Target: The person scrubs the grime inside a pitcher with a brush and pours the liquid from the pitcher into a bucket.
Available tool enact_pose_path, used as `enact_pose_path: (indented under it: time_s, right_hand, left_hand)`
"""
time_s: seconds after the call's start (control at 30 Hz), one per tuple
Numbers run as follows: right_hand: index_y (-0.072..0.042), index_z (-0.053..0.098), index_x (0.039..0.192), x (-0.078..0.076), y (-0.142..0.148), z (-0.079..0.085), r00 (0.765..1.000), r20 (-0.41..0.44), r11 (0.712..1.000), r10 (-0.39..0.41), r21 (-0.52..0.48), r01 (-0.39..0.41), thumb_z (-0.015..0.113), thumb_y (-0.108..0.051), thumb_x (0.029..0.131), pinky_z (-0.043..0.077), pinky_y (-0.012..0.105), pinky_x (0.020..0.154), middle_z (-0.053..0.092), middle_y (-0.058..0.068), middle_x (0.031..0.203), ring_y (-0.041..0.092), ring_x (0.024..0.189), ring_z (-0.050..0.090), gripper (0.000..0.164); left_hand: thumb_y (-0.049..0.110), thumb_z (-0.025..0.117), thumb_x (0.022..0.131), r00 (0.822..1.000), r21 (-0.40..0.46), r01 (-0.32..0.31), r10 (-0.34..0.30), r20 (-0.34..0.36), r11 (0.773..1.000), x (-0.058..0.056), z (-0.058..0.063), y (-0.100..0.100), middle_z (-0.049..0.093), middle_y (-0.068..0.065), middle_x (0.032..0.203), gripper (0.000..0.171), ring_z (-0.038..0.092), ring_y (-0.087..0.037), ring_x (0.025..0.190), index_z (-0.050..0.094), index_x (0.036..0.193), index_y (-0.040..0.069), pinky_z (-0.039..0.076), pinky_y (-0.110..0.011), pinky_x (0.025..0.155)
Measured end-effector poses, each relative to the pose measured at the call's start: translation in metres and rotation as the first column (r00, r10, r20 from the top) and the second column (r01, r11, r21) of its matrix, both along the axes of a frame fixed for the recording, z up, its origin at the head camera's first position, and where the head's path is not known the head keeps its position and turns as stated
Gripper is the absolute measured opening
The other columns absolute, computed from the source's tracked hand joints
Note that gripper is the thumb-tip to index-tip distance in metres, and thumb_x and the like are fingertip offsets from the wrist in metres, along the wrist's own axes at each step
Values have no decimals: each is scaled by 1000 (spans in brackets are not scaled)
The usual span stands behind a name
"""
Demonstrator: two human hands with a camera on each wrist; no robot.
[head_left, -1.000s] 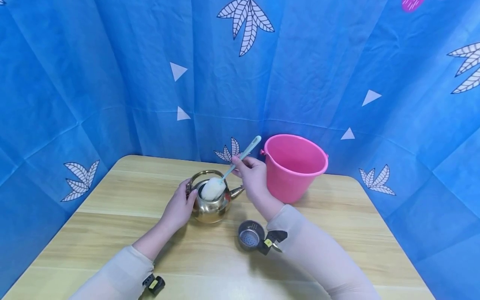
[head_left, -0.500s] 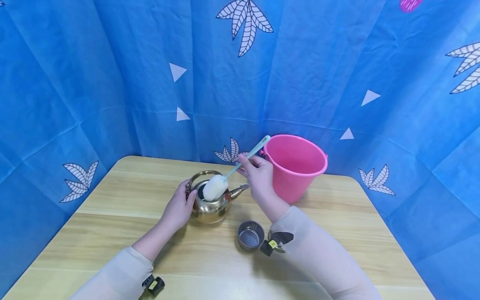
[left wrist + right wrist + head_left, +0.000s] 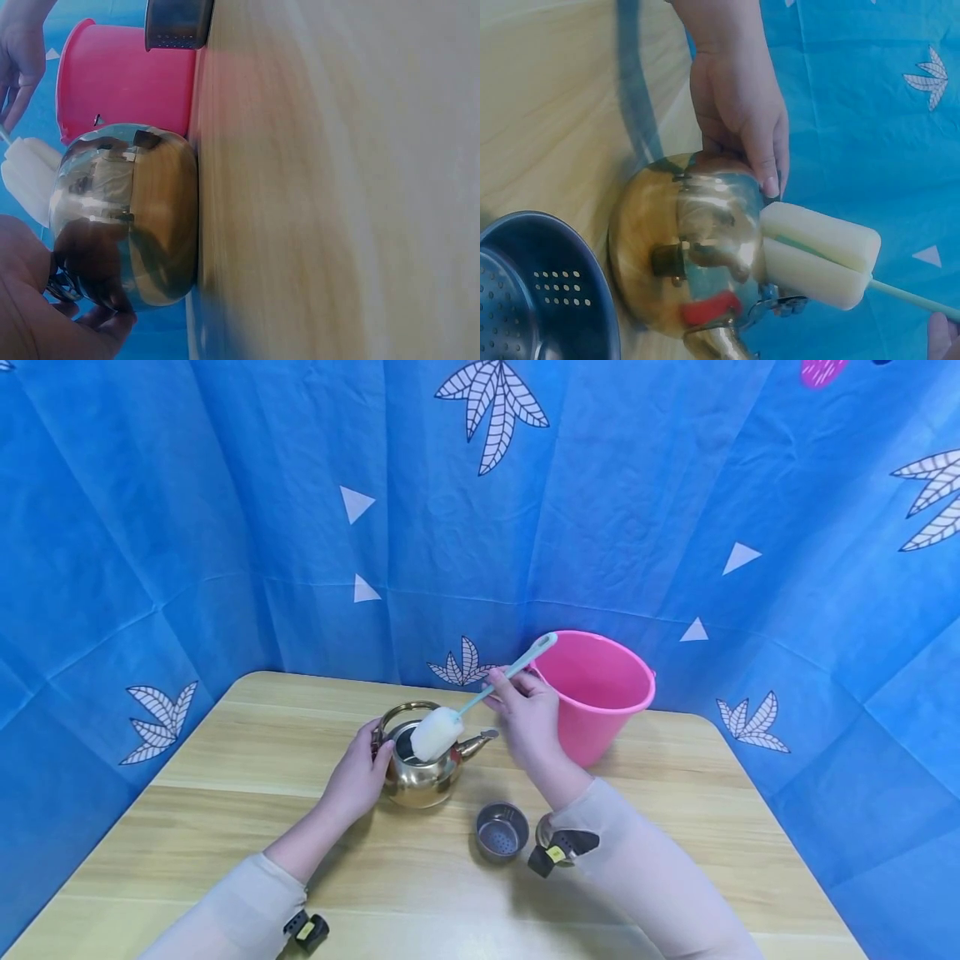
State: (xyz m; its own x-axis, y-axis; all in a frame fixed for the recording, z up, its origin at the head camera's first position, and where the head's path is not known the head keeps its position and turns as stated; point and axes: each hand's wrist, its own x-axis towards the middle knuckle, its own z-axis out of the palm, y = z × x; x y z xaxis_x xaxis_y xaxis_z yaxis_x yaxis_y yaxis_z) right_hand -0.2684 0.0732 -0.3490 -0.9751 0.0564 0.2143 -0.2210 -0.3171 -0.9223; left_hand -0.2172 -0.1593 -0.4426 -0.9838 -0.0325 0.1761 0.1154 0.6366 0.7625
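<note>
My left hand [image 3: 360,777] grips the left side of a gold teapot [image 3: 422,787] by its handle, and the pot stands upright on the table. With thumb and fingers, my right hand [image 3: 531,717] pinches the pale green stick of a sponge brush [image 3: 437,734]. The brush slants over the lidless mouth of the pot. In the right wrist view its white sponge head [image 3: 817,255] is mostly outside the pot, its lower end right at the rim. Whether the tip dips inside, I cannot tell. The spout [image 3: 477,744] points right.
A pink bucket [image 3: 588,727] stands behind my right hand. On the wooden table [image 3: 247,752] a metal strainer cup [image 3: 502,832] sits in front of the teapot. A round metal piece [image 3: 544,831] is partly hidden under my right wrist. A blue curtain [image 3: 450,552] hangs behind.
My right hand has moved to the right with the sponge brush, drawing the sponge head up and out towards the spout side. The left hand and teapot have stayed in place.
</note>
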Motion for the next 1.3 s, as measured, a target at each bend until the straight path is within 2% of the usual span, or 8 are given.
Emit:
enact_pose_path:
  time_s: [0.17, 0.33, 0.57, 0.67, 0.8, 0.93, 1.17, 1.3]
  right_hand:
    - [8, 70, 104, 2, 7, 3, 1000, -26, 1000, -16, 6, 16, 71, -7, 93, 61, 38, 80, 69, 19, 95, 21, 87, 73, 19]
    - [4, 72, 101, 4, 14, 9, 999, -29, 999, -20, -34, 19, 70, -6, 94, 61, 38, 80, 70, 14, 89, 19, 84, 72, 12]
    - [-7, 76, 94, 7, 23, 14, 999, -35, 996, -17, -89, 14, 70, -5, 94, 60, 41, 82, 71, 14, 88, 23, 86, 71, 6]
    - [-8, 77, 93, 9, 28, 18, 998, -52, 995, -19, -94, 14, 70, -5, 94, 60, 40, 82, 71, 10, 85, 18, 81, 70, 8]
    - [-6, 76, 95, 14, 37, 24, 998, -61, 996, -34, -89, 29, 70, -6, 94, 60, 39, 82, 74, 9, 88, 19, 84, 73, 7]
    - [-6, 76, 100, 18, 50, 30, 997, -58, 996, -59, -70, 55, 72, -13, 93, 59, 39, 83, 74, 11, 94, 26, 96, 73, 11]
    - [-4, 75, 110, 22, 71, 37, 995, -53, 995, -90, -44, 87, 75, -23, 90, 59, 39, 85, 70, 14, 98, 27, 98, 71, 27]
    - [-4, 74, 112, 26, 79, 40, 993, -53, 994, -107, -34, 105, 74, -25, 90, 59, 37, 85, 71, 10, 97, 24, 97, 71, 30]
  left_hand:
    - [23, 42, 108, 1000, -3, -4, 4, 2, 1000, 0, 1, 0, 37, -33, 150, 57, 38, -48, 137, 23, 153, -7, 31, -60, 114]
    - [23, 43, 108, 1000, -9, -9, 9, 1, 1000, 0, 1, 1, 38, -33, 149, 57, 39, -49, 137, 24, 153, -7, 32, -60, 113]
    - [23, 42, 109, 1000, -7, -2, 2, 1, 1000, 1, 1, 0, 39, -33, 148, 57, 39, -49, 136, 23, 153, -7, 32, -60, 113]
    - [23, 42, 109, 1000, -7, 1, -1, -2, 1000, 0, 1, 1, 40, -33, 148, 57, 40, -48, 136, 23, 153, -7, 32, -60, 113]
    - [23, 42, 109, 1000, -6, 4, -4, -5, 1000, 0, 0, 1, 40, -33, 148, 57, 39, -48, 137, 24, 153, -7, 32, -60, 113]
    - [23, 42, 109, 1000, -6, 4, -4, -6, 1000, 0, 0, 1, 40, -33, 148, 56, 40, -48, 136, 24, 153, -7, 32, -60, 113]
    - [22, 43, 108, 1000, -2, 3, -3, -15, 1000, 0, 0, 0, 41, -33, 147, 56, 41, -49, 135, 24, 153, -7, 33, -60, 112]
    - [23, 43, 109, 1000, -3, 0, 0, -13, 1000, 1, 0, 0, 43, -33, 144, 56, 42, -49, 134, 24, 153, -6, 34, -61, 112]
